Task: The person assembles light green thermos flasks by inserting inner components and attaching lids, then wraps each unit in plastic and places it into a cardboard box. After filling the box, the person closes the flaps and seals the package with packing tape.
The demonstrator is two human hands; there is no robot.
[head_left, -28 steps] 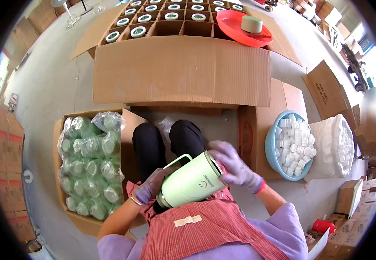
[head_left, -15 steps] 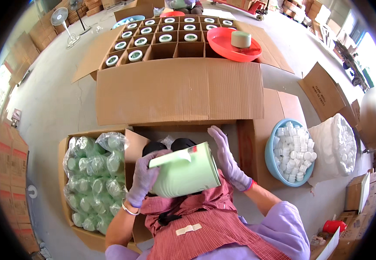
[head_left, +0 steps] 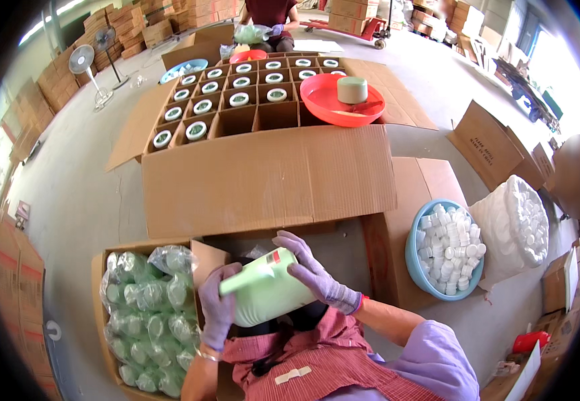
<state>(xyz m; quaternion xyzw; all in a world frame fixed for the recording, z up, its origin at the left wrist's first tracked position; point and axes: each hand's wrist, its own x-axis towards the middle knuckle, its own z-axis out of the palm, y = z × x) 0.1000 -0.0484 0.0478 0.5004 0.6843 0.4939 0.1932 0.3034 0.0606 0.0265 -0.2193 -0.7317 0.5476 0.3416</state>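
Note:
A pale green, roughly cylindrical thing (head_left: pixel 273 297) is held tilted above my lap. A pale strip stands off its upper side, with a small red patch near the right; its exact kind I cannot make out. My left hand (head_left: pixel 218 304), in a lilac glove, is closed around its left end. My right hand (head_left: pixel 313 274), gloved alike, lies against its upper right side with the fingers stretched out. To the left stands a carton (head_left: pixel 99 294) of green bottles (head_left: pixel 146 321) in clear plastic. Ahead, a large divided carton (head_left: pixel 270 187) holds several white-lidded containers (head_left: pixel 238 99).
A red basin (head_left: pixel 317 100) with a pale green roll-like piece (head_left: pixel 352 90) rests on the divided carton. At right are a blue basin (head_left: pixel 413 260) of white caps (head_left: pixel 450 247) and a white sack (head_left: pixel 497 234). Another person (head_left: pixel 271 17) sits beyond; fans (head_left: pixel 81 60) stand far left.
My right hand has come in from the right onto the pale green thing, which has tilted further. My view has tilted up, so the other person shows more.

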